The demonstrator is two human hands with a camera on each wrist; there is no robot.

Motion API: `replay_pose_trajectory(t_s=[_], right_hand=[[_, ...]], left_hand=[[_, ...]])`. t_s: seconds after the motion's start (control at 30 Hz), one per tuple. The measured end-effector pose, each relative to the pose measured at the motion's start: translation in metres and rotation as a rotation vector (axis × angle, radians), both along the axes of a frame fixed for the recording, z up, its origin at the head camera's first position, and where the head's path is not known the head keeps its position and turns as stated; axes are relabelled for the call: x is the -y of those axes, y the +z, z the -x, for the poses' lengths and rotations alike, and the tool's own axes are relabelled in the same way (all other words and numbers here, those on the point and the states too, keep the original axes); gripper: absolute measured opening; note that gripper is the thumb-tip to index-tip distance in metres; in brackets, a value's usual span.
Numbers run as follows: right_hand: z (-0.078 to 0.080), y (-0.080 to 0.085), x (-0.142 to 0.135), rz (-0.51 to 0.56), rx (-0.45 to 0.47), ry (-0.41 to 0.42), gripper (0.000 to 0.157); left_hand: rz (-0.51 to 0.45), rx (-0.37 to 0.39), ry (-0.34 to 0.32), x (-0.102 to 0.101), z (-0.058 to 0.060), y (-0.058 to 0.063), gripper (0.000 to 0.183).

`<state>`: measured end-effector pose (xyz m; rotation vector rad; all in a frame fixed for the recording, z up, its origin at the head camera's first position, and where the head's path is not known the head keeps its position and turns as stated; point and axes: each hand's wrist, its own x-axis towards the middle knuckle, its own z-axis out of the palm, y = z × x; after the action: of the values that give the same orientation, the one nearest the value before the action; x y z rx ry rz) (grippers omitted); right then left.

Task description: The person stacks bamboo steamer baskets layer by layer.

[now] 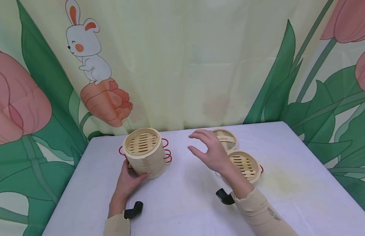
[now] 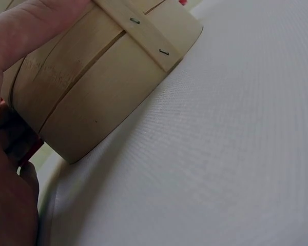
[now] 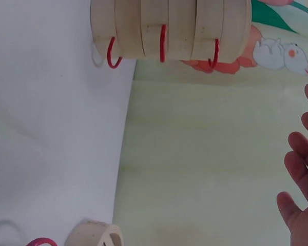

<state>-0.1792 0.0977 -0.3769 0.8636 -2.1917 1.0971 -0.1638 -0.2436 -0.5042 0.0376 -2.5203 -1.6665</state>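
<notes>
A stack of small round bamboo steamer baskets (image 1: pixel 148 165) stands on the left of the table, its slatted top tier facing up. Red loops stick out from its sides; several show along the stack (image 3: pixel 169 31) in the right wrist view. My left hand (image 1: pixel 127 182) grips the stack low down, thumb across the front and fingers round the left side, partly hidden. The left wrist view shows the thumb (image 2: pixel 36 25) against the bamboo wall (image 2: pixel 97 87). My right hand (image 1: pixel 212 150) is raised in the air right of the stack, fingers spread and slightly bent, holding nothing.
Beneath my right forearm lies another slatted steamer basket (image 1: pixel 244 164) with a red loop. Behind it is a round bamboo lid (image 1: pixel 229 139), partly covered by the hand. A white cloth (image 1: pixel 176 203) covers the table; a printed curtain (image 1: pixel 182 65) hangs along its back edge.
</notes>
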Motion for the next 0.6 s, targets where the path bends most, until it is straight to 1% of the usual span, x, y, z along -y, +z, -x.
replay_pose_trajectory(t_s=[0.23,0.37,0.6], right_hand=[[-0.006,-0.003,-0.019,0.035,0.014,-0.055,0.03],[-0.011,-0.005,-0.03,0.031,0.049,-0.076,0.03],[-0.017,-0.012,-0.048,0.065,0.069,-0.092,0.033]], left_hand=[[0.032,0.003,0.009,-0.001,0.0,0.003,0.115],[0.031,0.008,0.008,-0.001,-0.001,0.002,0.115],[0.037,0.009,0.009,-0.001,-0.002,0.0,0.114]])
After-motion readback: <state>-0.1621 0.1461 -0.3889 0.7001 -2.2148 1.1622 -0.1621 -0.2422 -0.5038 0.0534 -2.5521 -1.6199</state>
